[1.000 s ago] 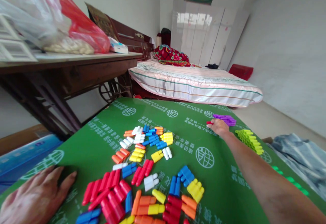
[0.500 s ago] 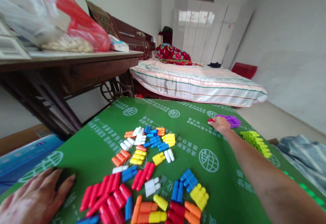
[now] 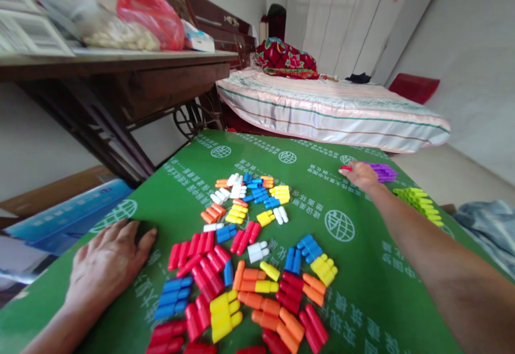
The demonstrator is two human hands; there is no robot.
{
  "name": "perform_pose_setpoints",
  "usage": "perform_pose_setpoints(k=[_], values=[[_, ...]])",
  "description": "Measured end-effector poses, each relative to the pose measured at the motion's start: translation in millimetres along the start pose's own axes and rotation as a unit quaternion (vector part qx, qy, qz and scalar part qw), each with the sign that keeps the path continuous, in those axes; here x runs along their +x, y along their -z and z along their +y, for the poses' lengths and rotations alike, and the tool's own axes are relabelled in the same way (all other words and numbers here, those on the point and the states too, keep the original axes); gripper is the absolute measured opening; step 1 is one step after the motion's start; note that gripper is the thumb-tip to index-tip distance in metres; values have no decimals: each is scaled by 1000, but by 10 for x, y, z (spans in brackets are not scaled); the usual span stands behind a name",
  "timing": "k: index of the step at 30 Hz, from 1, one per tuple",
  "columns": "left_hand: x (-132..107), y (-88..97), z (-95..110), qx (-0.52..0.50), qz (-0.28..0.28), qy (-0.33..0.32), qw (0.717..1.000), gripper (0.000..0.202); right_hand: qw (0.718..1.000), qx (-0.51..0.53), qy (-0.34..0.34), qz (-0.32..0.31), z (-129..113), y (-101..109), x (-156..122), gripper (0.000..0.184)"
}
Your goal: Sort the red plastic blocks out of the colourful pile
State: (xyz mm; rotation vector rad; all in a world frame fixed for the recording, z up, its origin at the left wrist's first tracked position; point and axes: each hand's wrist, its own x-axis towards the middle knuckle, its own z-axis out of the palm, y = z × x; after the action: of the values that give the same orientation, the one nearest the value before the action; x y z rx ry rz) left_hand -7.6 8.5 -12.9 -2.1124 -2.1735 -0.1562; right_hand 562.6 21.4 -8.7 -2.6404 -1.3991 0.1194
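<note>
My left hand (image 3: 110,260) lies on the green board at the left, fingers spread and nothing in it. At the far right, my right hand (image 3: 359,174) pinches a small red bullet-shaped plastic block (image 3: 346,168). Just beyond that hand is a group of purple blocks (image 3: 384,172), partly hidden by it. Joined lime-green blocks (image 3: 418,205) lie nearer, to the right of my forearm. Between my hands spread loose blocks in several colours, among them red blocks (image 3: 207,277), yellow blocks (image 3: 224,315), blue blocks (image 3: 173,297), orange blocks (image 3: 265,309) and white blocks (image 3: 258,251).
The green board (image 3: 161,190) has white globe prints and lettering. On the left stands a wooden table (image 3: 140,60) with plastic bags (image 3: 148,8) on it. A bed (image 3: 330,107) is beyond the board, and a bluish cloth (image 3: 486,228) lies at the right.
The view has tipped downward and shifted left, so more blocks show at the near edge. Both hands keep about the same places on the board, the red block still in my right fingers.
</note>
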Motion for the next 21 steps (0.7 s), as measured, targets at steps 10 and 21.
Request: perform_pose_setpoints(k=[10,21], values=[[-70,87,103,25,-15,-9,1000,65,901,200,312,-226,-293,263,-1924,25],[-95,205,165,17,-40,-24,999,58,861,-35,464,-207,-782,347,-2675,24]])
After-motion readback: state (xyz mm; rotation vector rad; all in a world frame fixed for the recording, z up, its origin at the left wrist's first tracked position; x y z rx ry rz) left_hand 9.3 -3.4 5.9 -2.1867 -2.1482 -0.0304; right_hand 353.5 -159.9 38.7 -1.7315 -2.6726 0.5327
